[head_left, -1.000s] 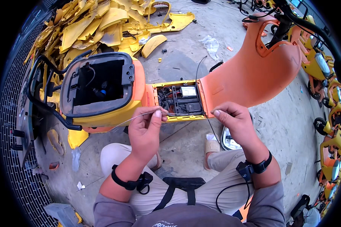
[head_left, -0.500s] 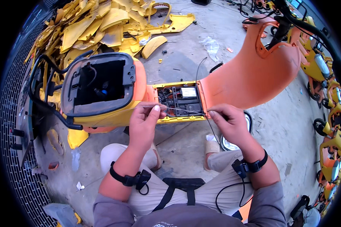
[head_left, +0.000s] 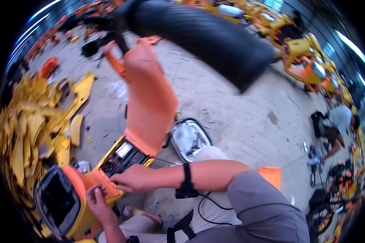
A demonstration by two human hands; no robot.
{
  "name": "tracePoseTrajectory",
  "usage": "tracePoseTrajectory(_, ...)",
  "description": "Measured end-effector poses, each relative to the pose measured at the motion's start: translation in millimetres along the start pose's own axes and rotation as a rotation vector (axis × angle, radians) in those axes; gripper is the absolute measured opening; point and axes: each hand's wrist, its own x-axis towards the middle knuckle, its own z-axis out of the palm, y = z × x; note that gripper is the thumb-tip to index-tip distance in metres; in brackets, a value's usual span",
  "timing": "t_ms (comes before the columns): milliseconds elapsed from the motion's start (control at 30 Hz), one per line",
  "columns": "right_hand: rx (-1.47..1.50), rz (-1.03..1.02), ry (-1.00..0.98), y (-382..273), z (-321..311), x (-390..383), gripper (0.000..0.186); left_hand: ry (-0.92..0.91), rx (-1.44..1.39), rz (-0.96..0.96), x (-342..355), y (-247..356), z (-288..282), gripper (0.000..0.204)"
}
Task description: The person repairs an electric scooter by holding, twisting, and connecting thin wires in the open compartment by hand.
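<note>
left grip [head_left: 98,201] pinches a thin wire [head_left: 92,192]. right grip [head_left: 134,178] curls over the open scooter compartment [head_left: 110,151]; its hold i cannot tell.

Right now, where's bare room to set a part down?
Widest: concrete floor between the oval silver piece and the crouching person. Narrower, some litter: between the yellow panel pile and orange panel. Crowded: the open compartment, packed with parts, right hand at its near edge.

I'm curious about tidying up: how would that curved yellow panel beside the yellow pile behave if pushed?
The curved yellow panel is probably stiff: its bend looks moulded. It may be light, resembling the thin-looking yellow shells heaped nearby. Its curve suggests it could rock.
</note>
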Motion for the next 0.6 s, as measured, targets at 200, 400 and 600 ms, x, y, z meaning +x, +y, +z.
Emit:
tracePoseTrajectory(200,-0.140,-0.290,0.415,21.2,-15.6,5.8,0.030,-0.063,0.025,0.044,11.8,1.5,15.1,0.015)
tracePoseTrajectory(400,0.196,-0.040,0.268,59.8,-7.9,-6.8,0.024,-0.123,0.028,0.066,2.3,19.0,53.1,0.034)
tracePoseTrajectory(600,0.517,0.179,0.031,69.5,-39.5,-14.7,0.032,-0.309,0.637,0.722,56.2,-34.0,-0.5,0.019)
